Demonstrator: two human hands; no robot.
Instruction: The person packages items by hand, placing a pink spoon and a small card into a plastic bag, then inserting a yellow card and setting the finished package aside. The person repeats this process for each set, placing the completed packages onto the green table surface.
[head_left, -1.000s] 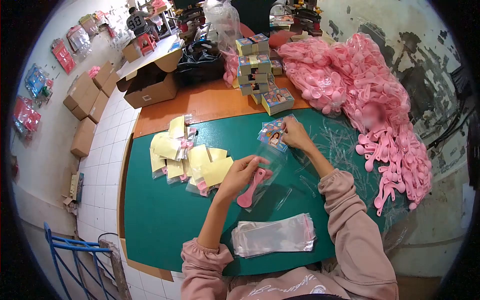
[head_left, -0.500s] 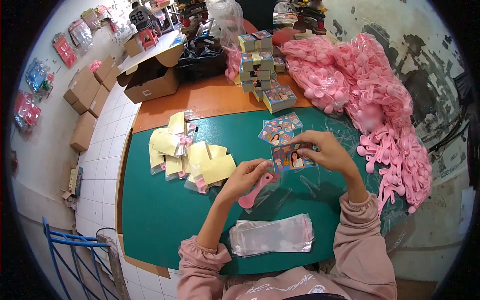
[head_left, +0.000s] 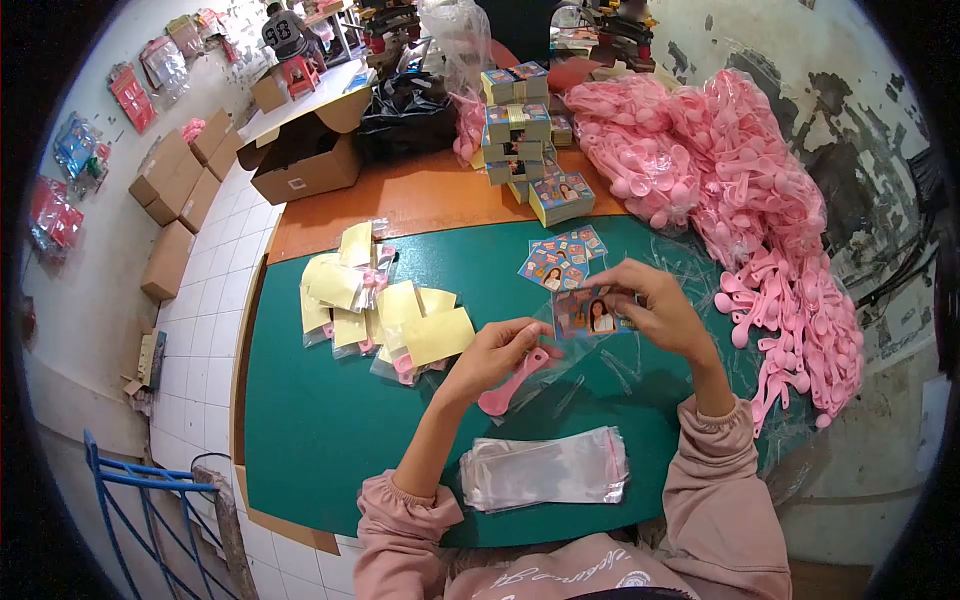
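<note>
My left hand [head_left: 505, 350] pinches a clear plastic bag, with a pink spoon [head_left: 513, 382] lying in or against it, bowl toward me. Between the thumb and fingers of my right hand [head_left: 655, 308] is a blue printed card [head_left: 577, 316], upright, its left edge at the bag's mouth and partly behind the film. Beyond it, several similar cards [head_left: 565, 258] lie loose on the green mat. A stack of flat clear bags [head_left: 545, 468] is nearer my body. To the left, filled bags with yellowish card backs [head_left: 430, 338] and pink spoons lie heaped.
A large pile of pink spoons [head_left: 745, 170], partly bagged, covers the right side. Bundled card stacks [head_left: 517, 125] stand at the back, beside a black bag [head_left: 405, 115] and an open cardboard box [head_left: 305, 180]. Another person [head_left: 287, 35] sits far off at the left.
The printed card has shifted slightly right, and its left part now shows through the bag's film. My left hand with the bag and spoon has barely moved.
</note>
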